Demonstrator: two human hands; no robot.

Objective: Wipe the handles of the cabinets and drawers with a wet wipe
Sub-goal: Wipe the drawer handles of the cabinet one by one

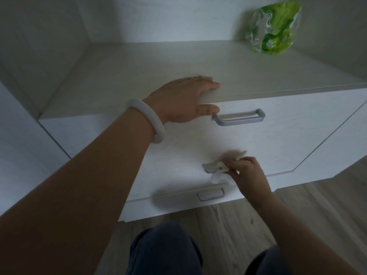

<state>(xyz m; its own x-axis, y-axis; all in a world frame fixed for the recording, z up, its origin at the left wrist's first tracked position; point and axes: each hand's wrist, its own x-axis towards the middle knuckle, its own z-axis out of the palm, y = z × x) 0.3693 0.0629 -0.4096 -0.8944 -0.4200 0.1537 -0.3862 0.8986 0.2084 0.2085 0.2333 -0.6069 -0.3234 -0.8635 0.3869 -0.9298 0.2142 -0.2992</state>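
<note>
From my remote station, I am watching a crumpled white wet wipe (217, 175) being pressed against the grey metal bar handle of the middle drawer (208, 167), low on the front of a white wood-grain drawer unit (278, 139). The right hand (248, 173) is pinching the wipe between curled fingers and thumb, bunching it over the handle's right part so that only the left end is showing. The wipe is blurring at its upper edge.

The left hand (184, 100) is resting on the unit's front top edge, fingers straight and pressed together flat on the top surface, thumb lying against the upper drawer front just beside the grey metal bar handle of the top drawer (238, 118). A pale, smooth round bangle (147, 120) is sitting on the left wrist.

Below the wipe, the grey handle of the bottom drawer (211, 194) is showing. At the back right of the top surface, a green and clear plastic wipes packet (274, 28) is lying well apart from both hands; I cannot read its printing. Dark blue trouser knees (164, 249) are showing above the light wood-plank floor (297, 205).
</note>
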